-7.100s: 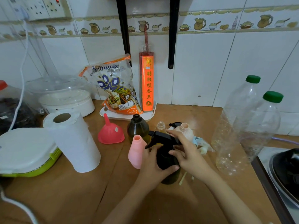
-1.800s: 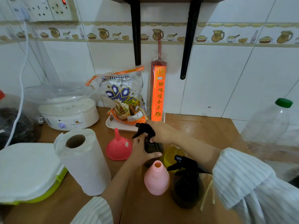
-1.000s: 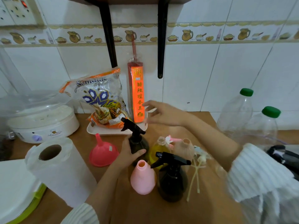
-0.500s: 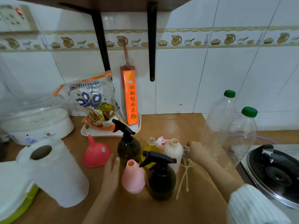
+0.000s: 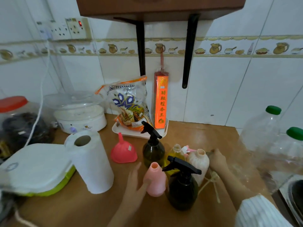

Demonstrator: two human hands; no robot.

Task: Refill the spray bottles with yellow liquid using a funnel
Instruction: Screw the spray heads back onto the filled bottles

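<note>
With two dark trigger-capped spray bottles [image 5: 182, 185] seemingly done, the left hand [image 5: 133, 183] rests its relaxed, open grip against the uncapped pink plastic bottle [image 5: 155, 180], probably next to need the pink funnel [image 5: 123, 152] lying behind it, while what the right hand [image 5: 217, 158] grips is unclear

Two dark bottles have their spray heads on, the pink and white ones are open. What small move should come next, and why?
Probably lift the red funnel with the left hand and seat it in the pink bottle. That bottle's neck is open, the left hand is already touching it, and the funnel sits upside down and unused nearby. The right hand is busy behind the white bottle.
</note>
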